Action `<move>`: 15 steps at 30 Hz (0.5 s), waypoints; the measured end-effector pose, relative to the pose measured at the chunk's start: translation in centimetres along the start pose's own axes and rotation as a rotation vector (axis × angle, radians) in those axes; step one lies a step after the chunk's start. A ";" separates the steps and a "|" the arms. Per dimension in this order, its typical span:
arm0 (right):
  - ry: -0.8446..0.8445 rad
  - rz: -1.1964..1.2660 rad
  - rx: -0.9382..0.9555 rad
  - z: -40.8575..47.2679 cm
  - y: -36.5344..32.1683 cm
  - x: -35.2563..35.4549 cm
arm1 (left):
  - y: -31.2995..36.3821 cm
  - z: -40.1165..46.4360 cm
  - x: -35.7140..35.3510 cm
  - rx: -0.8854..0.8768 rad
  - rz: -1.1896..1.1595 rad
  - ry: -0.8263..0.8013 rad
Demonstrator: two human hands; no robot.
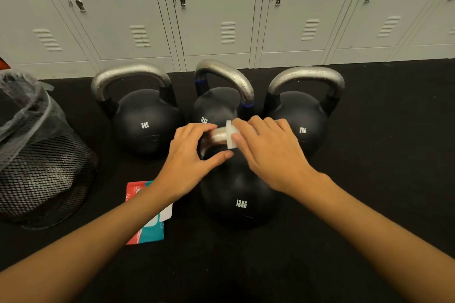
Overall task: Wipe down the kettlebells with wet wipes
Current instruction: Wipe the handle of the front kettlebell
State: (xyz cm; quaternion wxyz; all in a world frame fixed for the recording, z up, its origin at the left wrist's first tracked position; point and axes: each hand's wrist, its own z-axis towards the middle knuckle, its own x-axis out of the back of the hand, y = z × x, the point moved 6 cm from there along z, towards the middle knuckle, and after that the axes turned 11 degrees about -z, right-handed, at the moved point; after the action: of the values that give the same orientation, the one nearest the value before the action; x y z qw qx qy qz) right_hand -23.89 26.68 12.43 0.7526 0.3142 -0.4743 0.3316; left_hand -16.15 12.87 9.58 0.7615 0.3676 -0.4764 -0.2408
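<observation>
Head view: 12KG kettlebell (240, 194) on floor (369, 155), heavy, rigid, won't shift. Right hand (268, 152) pinches soft wet wipe (231, 134) round steel handle (218, 134); left hand (189, 155) steadies handle, fingers loosely curled.

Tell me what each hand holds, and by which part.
Left hand grips the near black 12KG kettlebell by its silver handle. Right hand presses a white wet wipe around that handle.

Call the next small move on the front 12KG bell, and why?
Probably slide the wipe leftward along the handle. The right hand holds it folded over the bar near its middle, while the left hand steadies the same handle, leaving bare metal between them.
</observation>
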 end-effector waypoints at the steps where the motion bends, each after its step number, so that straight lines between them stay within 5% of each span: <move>1: 0.011 0.011 -0.003 -0.7 0.4 -0.5 | 0.0 0.0 0.0 0.001 0.006 -0.002; 10: 0.070 0.668 -0.263 -6.9 4.5 -4.1 | 0.2 0.1 0.4 0.045 -0.050 0.011; 15: 0.124 0.431 -0.194 -4.7 3.6 -2.4 | 0.2 0.0 0.6 0.074 -0.144 0.033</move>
State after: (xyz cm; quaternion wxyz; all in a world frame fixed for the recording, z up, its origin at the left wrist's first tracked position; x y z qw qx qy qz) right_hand -25.24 31.99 9.15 0.7187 0.1109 -0.5129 0.4561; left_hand -15.90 12.55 10.09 0.7358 0.4327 -0.4448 -0.2710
